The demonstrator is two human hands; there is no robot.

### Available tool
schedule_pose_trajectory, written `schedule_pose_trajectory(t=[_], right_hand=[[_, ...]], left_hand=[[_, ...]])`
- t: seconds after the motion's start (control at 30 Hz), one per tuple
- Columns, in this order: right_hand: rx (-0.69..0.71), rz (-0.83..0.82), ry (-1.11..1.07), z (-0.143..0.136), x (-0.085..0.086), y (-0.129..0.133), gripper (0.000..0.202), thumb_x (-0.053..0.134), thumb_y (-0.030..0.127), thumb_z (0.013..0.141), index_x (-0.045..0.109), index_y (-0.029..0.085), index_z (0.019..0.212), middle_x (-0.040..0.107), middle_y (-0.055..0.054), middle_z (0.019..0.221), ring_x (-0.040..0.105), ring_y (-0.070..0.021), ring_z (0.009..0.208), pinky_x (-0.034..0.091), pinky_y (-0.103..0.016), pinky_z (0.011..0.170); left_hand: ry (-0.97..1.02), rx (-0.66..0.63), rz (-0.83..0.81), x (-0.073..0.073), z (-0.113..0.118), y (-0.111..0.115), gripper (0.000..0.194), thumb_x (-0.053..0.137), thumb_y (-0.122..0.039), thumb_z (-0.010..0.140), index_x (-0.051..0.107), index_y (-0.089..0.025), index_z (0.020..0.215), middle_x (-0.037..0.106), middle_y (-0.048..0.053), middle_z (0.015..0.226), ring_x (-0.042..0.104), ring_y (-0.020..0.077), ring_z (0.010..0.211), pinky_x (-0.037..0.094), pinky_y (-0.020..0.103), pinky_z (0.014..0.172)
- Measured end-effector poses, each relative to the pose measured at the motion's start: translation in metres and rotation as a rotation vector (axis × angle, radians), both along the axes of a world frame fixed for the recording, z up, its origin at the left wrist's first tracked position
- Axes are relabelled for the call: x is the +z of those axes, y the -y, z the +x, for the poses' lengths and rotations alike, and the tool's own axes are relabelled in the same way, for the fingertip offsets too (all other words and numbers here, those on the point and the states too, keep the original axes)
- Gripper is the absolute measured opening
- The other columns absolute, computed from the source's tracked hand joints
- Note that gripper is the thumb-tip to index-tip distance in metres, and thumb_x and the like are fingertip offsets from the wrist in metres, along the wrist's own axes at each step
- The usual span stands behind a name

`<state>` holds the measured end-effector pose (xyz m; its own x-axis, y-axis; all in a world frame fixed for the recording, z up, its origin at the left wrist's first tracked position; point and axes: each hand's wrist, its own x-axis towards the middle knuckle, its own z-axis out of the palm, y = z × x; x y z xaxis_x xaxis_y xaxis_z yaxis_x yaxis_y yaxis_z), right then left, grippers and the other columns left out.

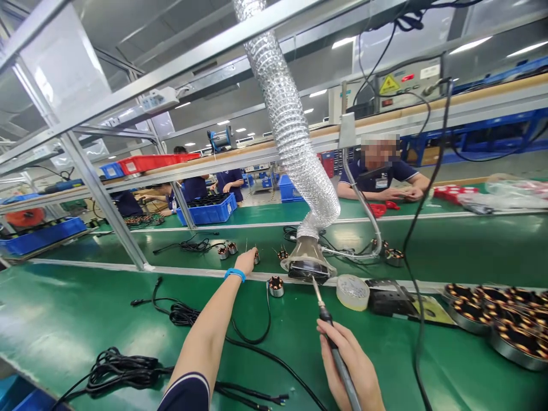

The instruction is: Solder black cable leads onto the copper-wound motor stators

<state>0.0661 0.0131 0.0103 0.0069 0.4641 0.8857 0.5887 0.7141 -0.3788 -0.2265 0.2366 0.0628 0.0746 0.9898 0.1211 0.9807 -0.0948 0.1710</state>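
Observation:
My right hand [349, 362] is closed around the handle of a soldering iron [331, 325]. The iron's tip points up to the mouth of the fume extraction hood [309, 264]. Stretched far forward, my left hand [245, 262] has its fingers closed on a small copper-wound motor stator [257, 257], which they partly hide. Left of that hand sit two more stators [223, 252]. Nearer to me, another stator [276, 286] stands on the green bench with a black cable [269, 319] running from it. A round pale tub [352, 292] is right of the iron's tip.
Many stators [509, 319] are grouped at the right. Coiled black cables [124, 368] lie at the front left. A hanging black cord [415, 274] crosses the right side. The silver duct [291, 114] comes down at centre. Across the bench sits a person [381, 177].

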Motion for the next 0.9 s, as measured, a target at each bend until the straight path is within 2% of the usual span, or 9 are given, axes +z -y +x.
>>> schedule_pose_trajectory(t=[0.13,0.33,0.47,0.6,0.77,0.9], right_hand=[[0.018,0.014,0.036,0.001,-0.003,-0.001,0.038,0.055,0.015,0.093,0.06,0.025,0.129,0.067,-0.011,0.111,0.071,-0.0234,0.094,0.06,-0.034,0.079],[0.037,0.011,0.041,0.001,-0.008,-0.004,0.041,0.056,0.015,0.092,0.06,0.026,0.131,0.067,-0.01,0.112,0.071,-0.0238,0.095,0.06,-0.033,0.08],[0.017,-0.009,0.043,-0.002,-0.003,0.001,0.039,0.054,0.01,0.091,0.061,0.025,0.127,0.066,-0.011,0.11,0.07,-0.0227,0.094,0.06,-0.033,0.08],[-0.018,0.0,0.039,-0.004,0.007,0.009,0.041,0.051,0.005,0.09,0.059,0.023,0.126,0.065,-0.012,0.106,0.069,-0.0215,0.094,0.06,-0.033,0.079],[-0.036,0.02,0.031,-0.004,0.017,0.015,0.039,0.049,0.003,0.089,0.059,0.02,0.122,0.065,-0.011,0.101,0.068,-0.0201,0.088,0.06,-0.033,0.075],[-0.038,0.037,0.037,-0.002,0.016,0.014,0.038,0.048,0.003,0.089,0.06,0.018,0.122,0.065,-0.012,0.102,0.068,-0.0199,0.089,0.059,-0.032,0.077]], left_hand=[[-0.026,-0.008,0.018,0.0,0.007,-0.005,0.036,0.059,-0.034,0.095,0.057,-0.017,0.126,0.061,0.01,0.123,0.062,0.0236,0.106,0.053,0.046,0.092],[-0.009,-0.09,-0.017,-0.002,0.034,-0.011,0.037,0.059,-0.035,0.095,0.057,-0.016,0.126,0.062,0.01,0.12,0.063,0.0231,0.104,0.054,0.045,0.09],[0.0,-0.174,-0.072,0.0,0.052,-0.011,0.039,0.058,-0.036,0.095,0.055,-0.018,0.13,0.062,0.01,0.123,0.062,0.0239,0.107,0.052,0.046,0.094],[-0.036,-0.215,-0.137,0.003,0.058,-0.013,0.043,0.061,-0.037,0.093,0.055,-0.019,0.131,0.062,0.011,0.124,0.062,0.0246,0.109,0.051,0.047,0.095],[-0.093,-0.14,-0.148,0.005,0.056,-0.019,0.039,0.06,-0.036,0.094,0.056,-0.016,0.127,0.063,0.011,0.121,0.062,0.0249,0.108,0.051,0.047,0.094],[-0.108,-0.08,-0.18,0.012,0.06,-0.018,0.034,0.061,-0.034,0.094,0.059,-0.016,0.123,0.062,0.01,0.123,0.062,0.024,0.109,0.052,0.046,0.094]])
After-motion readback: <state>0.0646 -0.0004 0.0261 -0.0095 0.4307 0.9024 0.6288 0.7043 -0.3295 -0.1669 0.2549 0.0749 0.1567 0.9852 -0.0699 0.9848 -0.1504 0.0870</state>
